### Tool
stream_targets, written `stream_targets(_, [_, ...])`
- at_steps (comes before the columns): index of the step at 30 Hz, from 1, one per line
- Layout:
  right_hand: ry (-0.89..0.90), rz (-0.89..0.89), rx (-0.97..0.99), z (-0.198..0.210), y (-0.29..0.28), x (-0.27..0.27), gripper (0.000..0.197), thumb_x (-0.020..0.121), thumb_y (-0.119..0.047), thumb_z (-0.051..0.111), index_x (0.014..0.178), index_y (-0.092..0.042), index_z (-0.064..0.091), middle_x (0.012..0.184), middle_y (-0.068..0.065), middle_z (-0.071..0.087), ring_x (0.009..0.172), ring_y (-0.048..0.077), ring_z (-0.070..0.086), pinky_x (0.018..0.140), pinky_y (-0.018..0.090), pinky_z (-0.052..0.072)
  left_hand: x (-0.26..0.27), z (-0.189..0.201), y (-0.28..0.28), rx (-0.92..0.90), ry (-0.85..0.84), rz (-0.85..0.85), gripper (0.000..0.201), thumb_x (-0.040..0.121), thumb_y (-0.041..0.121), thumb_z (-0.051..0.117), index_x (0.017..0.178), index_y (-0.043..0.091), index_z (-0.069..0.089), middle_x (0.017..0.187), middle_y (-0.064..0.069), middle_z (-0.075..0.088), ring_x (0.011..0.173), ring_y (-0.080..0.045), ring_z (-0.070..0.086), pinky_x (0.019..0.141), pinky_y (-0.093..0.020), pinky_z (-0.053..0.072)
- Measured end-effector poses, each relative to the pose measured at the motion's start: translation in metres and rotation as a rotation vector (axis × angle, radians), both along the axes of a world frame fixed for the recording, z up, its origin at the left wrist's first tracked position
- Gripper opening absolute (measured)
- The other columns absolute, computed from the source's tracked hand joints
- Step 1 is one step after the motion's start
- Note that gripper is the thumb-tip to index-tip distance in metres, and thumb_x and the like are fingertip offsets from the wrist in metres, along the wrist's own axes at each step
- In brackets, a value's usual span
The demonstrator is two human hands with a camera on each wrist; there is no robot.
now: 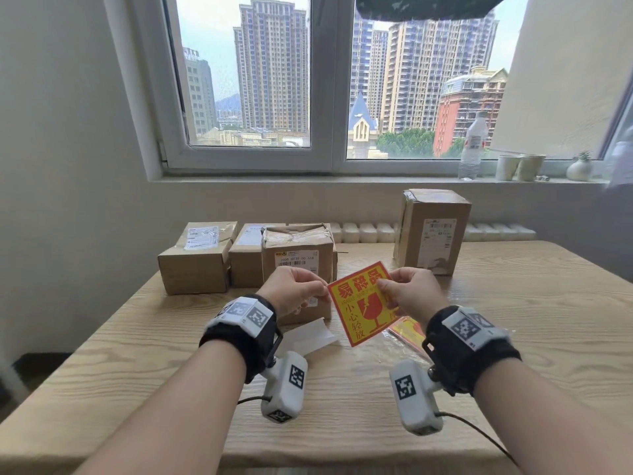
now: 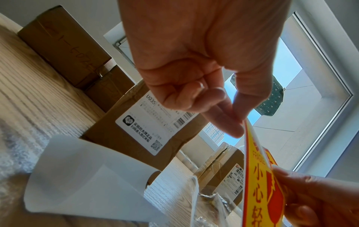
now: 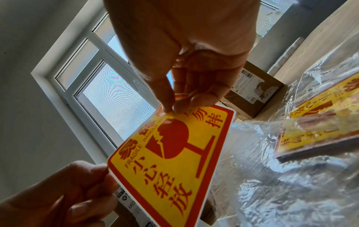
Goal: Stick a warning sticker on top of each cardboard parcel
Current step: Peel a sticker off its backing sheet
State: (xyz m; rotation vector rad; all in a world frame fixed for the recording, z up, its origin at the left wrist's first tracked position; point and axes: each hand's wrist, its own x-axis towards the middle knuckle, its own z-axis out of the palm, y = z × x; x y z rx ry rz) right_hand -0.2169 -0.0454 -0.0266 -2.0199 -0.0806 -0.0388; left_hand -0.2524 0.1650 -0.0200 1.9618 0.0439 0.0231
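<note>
I hold a yellow and red fragile sticker [image 1: 362,303] in the air above the table, tilted. My left hand [image 1: 301,289] pinches its left corner [image 2: 245,122], and my right hand [image 1: 404,286] pinches its upper right part [image 3: 174,113]. Several cardboard parcels stand behind it: a low one at the left [image 1: 195,260], one in the middle [image 1: 296,250] right behind my hands, one between them [image 1: 245,255], and a tall one at the right [image 1: 431,231]. I see no sticker on their tops.
A curled white backing sheet [image 1: 308,335] lies on the wooden table [image 1: 342,423] under my left wrist. A clear plastic bag with more stickers [image 1: 409,332] lies under my right wrist. A bottle [image 1: 474,145], cups [image 1: 520,168] and a small vase [image 1: 579,168] stand on the windowsill.
</note>
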Motion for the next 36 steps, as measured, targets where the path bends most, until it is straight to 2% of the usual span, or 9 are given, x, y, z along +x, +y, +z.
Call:
stream_targets(4, [0.016,0.0,-0.001,-0.001,0.0,0.0,0.016,0.09,-0.025,0.065,0.099,-0.012,0.064,0.089,0.005,0.07,0.07,0.013,0.064,0.059,0.026,0.052,-0.001,0.0,0.001,0.001,-0.003,-0.005,0.012,0.088,0.016,0.064,0.085,0.01,0.074,0.071,0.004,0.072,0.054,-0.006,0.046,0.051,-0.017,0.041])
stream_targets(8, [-0.114,-0.065,-0.033,-0.002,0.002,0.0,0.023,0.086,-0.022,0.069,0.105,-0.018,0.057,0.094,0.0,0.065,0.08,0.013,0.066,0.072,0.034,0.058,-0.002,-0.002,0.002,-0.003,-0.012,0.002,0.013,0.088,0.018,0.064,0.084,0.011,0.075,0.074,0.003,0.073,0.055,-0.006,0.046,0.052,-0.018,0.042])
stream_targets(11, [-0.223,0.02,-0.091,0.007,0.007,-0.006,0.007,0.088,-0.021,0.066,0.09,-0.021,0.06,0.087,-0.001,0.067,0.079,0.014,0.067,0.072,0.033,0.059,-0.002,-0.001,0.001,-0.02,-0.024,0.007,0.013,0.088,0.018,0.064,0.084,0.012,0.075,0.076,0.003,0.073,0.055,-0.006,0.047,0.053,-0.018,0.042])
stream_targets(13, [-0.251,0.129,-0.146,0.012,0.015,-0.011,0.009,0.089,-0.022,0.065,0.081,-0.024,0.062,0.083,-0.001,0.069,0.078,0.015,0.068,0.071,0.03,0.059,-0.002,0.0,0.0,-0.03,-0.037,0.006,0.012,0.088,0.019,0.065,0.085,0.013,0.075,0.077,0.002,0.073,0.055,-0.004,0.049,0.053,-0.019,0.042])
stream_targets(17, [-0.269,0.217,-0.178,0.014,0.028,-0.017,0.005,0.089,-0.023,0.066,0.086,-0.025,0.07,0.083,-0.004,0.07,0.077,0.014,0.068,0.058,0.021,0.055,-0.003,0.002,-0.005,-0.05,-0.056,-0.019,0.01,0.087,0.017,0.066,0.087,0.011,0.075,0.077,0.001,0.074,0.046,0.002,0.049,0.051,-0.019,0.039])
stream_targets(23, [-0.269,0.234,-0.11,0.011,0.028,-0.017,0.006,0.085,-0.019,0.07,0.084,-0.021,0.075,0.078,-0.003,0.073,0.076,0.015,0.07,0.07,0.031,0.06,-0.005,0.004,-0.007,-0.083,-0.056,-0.036,0.009,0.085,0.014,0.068,0.085,0.011,0.076,0.074,0.002,0.075,0.046,-0.002,0.045,0.05,-0.018,0.038])
stream_targets(29, [-0.25,0.29,-0.065,0.011,0.028,-0.021,0.01,0.085,-0.02,0.071,0.076,-0.025,0.072,0.078,0.003,0.075,0.077,0.02,0.073,0.072,0.037,0.061,-0.004,0.004,-0.01,-0.077,-0.069,-0.039,0.007,0.085,0.017,0.071,0.085,0.013,0.076,0.07,0.005,0.074,0.044,0.003,0.048,0.051,-0.016,0.04])
stream_targets(33, [-0.241,0.316,-0.066,0.011,0.028,-0.021,0.005,0.082,-0.026,0.074,0.078,-0.026,0.075,0.081,0.001,0.076,0.078,0.02,0.073,0.071,0.038,0.062,-0.003,0.004,-0.01,-0.057,-0.07,-0.025,0.006,0.082,0.019,0.074,0.085,0.014,0.077,0.062,0.009,0.069,0.047,0.0,0.046,0.049,-0.015,0.04])
stream_targets(36, [-0.231,0.322,-0.049,0.012,0.028,-0.021,0.005,0.083,-0.024,0.072,0.08,-0.023,0.076,0.083,0.002,0.076,0.08,0.019,0.073,0.072,0.037,0.062,-0.003,0.004,-0.011,-0.059,-0.063,-0.028,0.006,0.083,0.019,0.073,0.085,0.014,0.077,0.057,0.012,0.066,0.047,0.0,0.045,0.048,-0.014,0.04])
